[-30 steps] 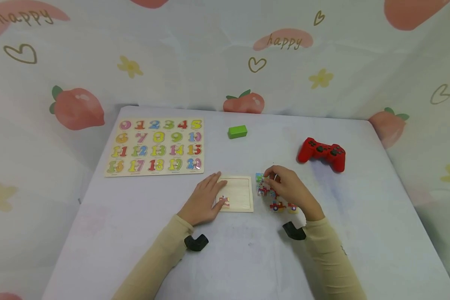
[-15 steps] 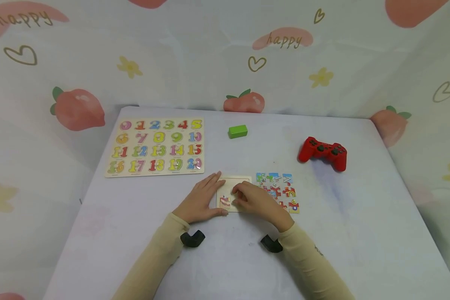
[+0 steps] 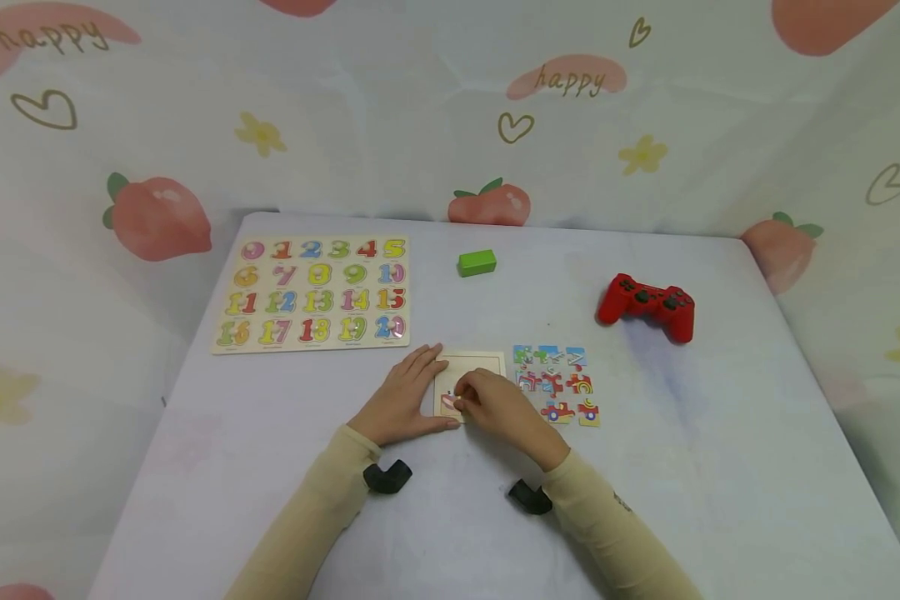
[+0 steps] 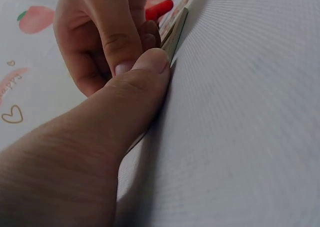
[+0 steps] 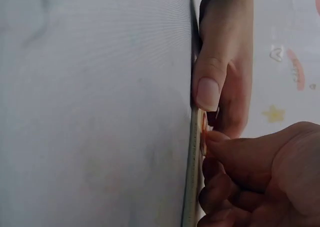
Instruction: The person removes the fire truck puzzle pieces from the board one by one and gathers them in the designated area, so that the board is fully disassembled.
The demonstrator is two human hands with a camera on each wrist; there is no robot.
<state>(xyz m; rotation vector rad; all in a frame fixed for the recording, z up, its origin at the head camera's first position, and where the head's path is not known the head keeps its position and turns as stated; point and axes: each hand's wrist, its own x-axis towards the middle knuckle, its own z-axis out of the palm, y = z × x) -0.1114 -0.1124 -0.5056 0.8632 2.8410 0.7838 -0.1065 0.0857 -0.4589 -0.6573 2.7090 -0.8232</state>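
Note:
A small wooden puzzle tray [image 3: 487, 357] lies flat in the middle of the table. My left hand [image 3: 399, 402] rests along its left side with fingers extended, the thumb at the front edge. One pinkish jigsaw piece [image 3: 447, 405] sits in the tray's lower left corner, partly covered by my right fingers. My right hand [image 3: 506, 410] is low over the tray, thumb and fingers pinching a jigsaw piece [image 5: 203, 142], whose edge shows in the right wrist view. To the tray's right, several loose jigsaw pieces [image 3: 558, 412] with a red vehicle picture lie in rows.
At the back left is a large number puzzle board [image 3: 311, 347] with colourful numerals. A green block [image 3: 477, 264] stands behind the tray, and a red game controller [image 3: 647, 307] lies at the back right. A patterned cloth [image 3: 390, 158] hangs behind the table.
My right hand has moved left from the loose pieces to the tray, then slightly further toward its lower left corner. The left thumb has shifted down to the tray's front edge.

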